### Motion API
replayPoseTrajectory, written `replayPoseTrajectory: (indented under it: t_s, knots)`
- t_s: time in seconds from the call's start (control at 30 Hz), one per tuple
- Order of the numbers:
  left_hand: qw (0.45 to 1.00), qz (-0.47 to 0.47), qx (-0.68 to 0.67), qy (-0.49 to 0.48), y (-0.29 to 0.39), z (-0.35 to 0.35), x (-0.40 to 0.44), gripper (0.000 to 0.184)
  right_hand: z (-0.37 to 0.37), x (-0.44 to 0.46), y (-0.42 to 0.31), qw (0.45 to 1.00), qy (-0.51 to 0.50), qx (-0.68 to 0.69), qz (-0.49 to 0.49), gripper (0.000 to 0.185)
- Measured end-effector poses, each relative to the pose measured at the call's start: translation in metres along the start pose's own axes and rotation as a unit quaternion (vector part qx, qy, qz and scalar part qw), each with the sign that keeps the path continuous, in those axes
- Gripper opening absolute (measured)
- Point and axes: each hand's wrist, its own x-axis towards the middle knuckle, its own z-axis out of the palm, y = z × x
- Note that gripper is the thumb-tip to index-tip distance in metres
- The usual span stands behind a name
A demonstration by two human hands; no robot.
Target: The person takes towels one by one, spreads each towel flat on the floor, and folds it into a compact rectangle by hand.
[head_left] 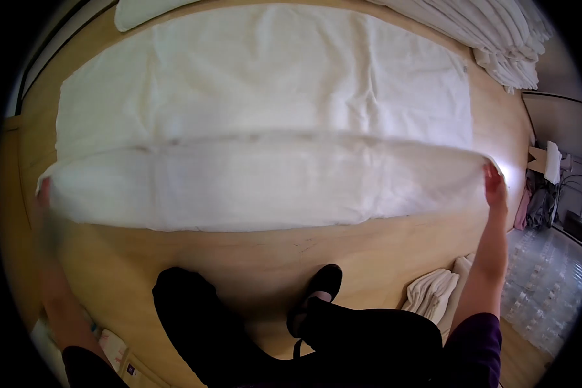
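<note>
A large white cloth point(252, 77) lies spread across the wooden floor in front of me, with creases running through it. Its near edge is lifted and folded partway back over the rest, making a long raised band. At the far left of this band, my left hand point(44, 193) is closed on one corner, slightly blurred and partly hidden by the cloth. My right hand point(495, 186) grips the opposite corner at the far right, fingers up against the fabric. Between both hands the edge is stretched and bows a little, blurred by motion.
My legs in black trousers and a black shoe point(326, 281) are below the cloth. Folded white cloths point(431, 294) lie at lower right, near clear plastic packaging point(543, 284). Bunched white fabric point(478, 32) sits at upper right, and cables and a box point(538, 159) stand at right.
</note>
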Motion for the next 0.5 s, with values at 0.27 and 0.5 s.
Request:
replayPoseTrajectory:
  t_s: [0.27,0.5]
  knots:
    - [0.898,0.094,0.422,-0.081,-0.070,0.240,-0.095,0.073,0.123,-0.019,0.135,0.640,0.083,-0.730,-0.225,0.043]
    - [0.748,-0.066,0.641,-0.159,-0.075,0.152,0.034,0.070,0.232,-0.025,0.157,0.544,-0.081,-0.813,-0.189,0.052]
